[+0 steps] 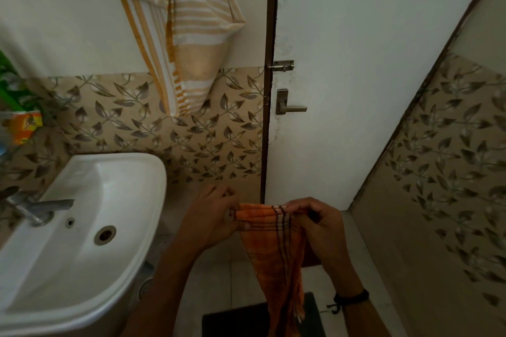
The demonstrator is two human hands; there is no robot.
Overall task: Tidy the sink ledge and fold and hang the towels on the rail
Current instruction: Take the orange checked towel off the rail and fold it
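An orange checked towel (pixel 276 254) with dark stripes hangs down in front of me, gathered in folds along its top edge. My left hand (pixel 210 219) pinches the left end of that edge and my right hand (pixel 317 221) pinches the right end. Both hands are level, just right of the white sink (pixel 82 227). A beige and white striped towel (pixel 186 35) hangs on the wall above; the rail itself is out of view.
A metal tap (pixel 38 208) sits at the sink's left. Green and orange packets (pixel 22 123) stand on a ledge at far left. A white door (pixel 356 76) with a bolt and handle is straight ahead. A dark mat (pixel 235 320) lies on the floor below.
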